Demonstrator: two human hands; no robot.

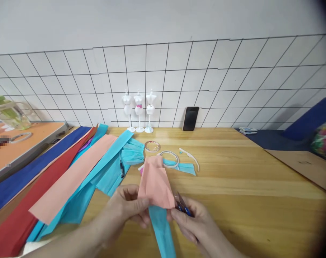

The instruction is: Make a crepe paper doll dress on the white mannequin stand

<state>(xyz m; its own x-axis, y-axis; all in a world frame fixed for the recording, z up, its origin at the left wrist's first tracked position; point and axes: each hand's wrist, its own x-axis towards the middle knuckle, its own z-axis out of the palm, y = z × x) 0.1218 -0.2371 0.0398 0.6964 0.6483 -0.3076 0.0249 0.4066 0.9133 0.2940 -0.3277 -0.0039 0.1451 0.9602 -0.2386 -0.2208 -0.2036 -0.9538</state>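
A small peach fabric piece [156,182], narrow at the top and wider below, is held up over the table. My left hand [129,204] pinches its lower left corner between thumb and fingers. At its lower right corner, my right hand [192,220] grips the edge while also keeping small scissors [183,205] with dark blades and blue handles in the palm. Under the peach piece hangs a turquoise strip [163,233], running down toward me; whether the two are joined I cannot tell. Fingers on the far side of the fabric are partly hidden.
Long fabric strips [71,179] lie layered on the left, with a marker pen [122,168] on them. Three white mannequins [138,111] and a phone [190,118] stand by the wall. Rings [169,159] lie mid-table, and brown card [302,165] at right.
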